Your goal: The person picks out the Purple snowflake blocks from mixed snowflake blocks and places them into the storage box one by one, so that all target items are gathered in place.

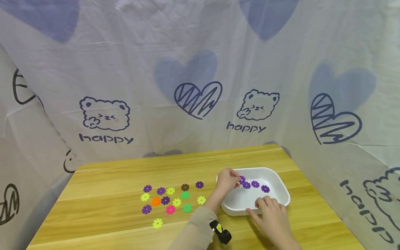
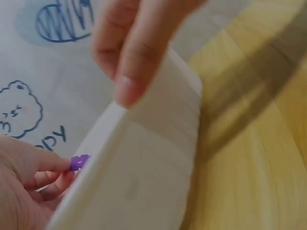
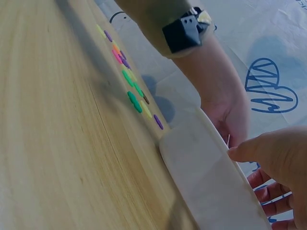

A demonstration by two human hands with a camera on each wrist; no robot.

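My left hand [image 1: 227,180] reaches over the left rim of a white plastic tub [image 1: 235,211]. Between its thumb and fingers it pinches a purple notched disc, a snowflake-shaped plastic piece [image 2: 79,162]. Several more purple discs [image 1: 265,189] lie in the tub, in a loose row just right of that hand. My right hand [image 1: 273,217] grips the tub's near rim, its thumb [image 3: 242,152] on the outer side and its other fingers over the inside.
Left of the tub, loose notched discs lie flat on the wooden table [image 1: 103,208]: purple [image 1: 146,209], yellow [image 1: 157,223], green [image 1: 187,208], orange [image 1: 156,201], pink [image 1: 170,209] and brown [image 1: 185,187]. A printed cloth [image 1: 150,76] hangs behind and beside the table.
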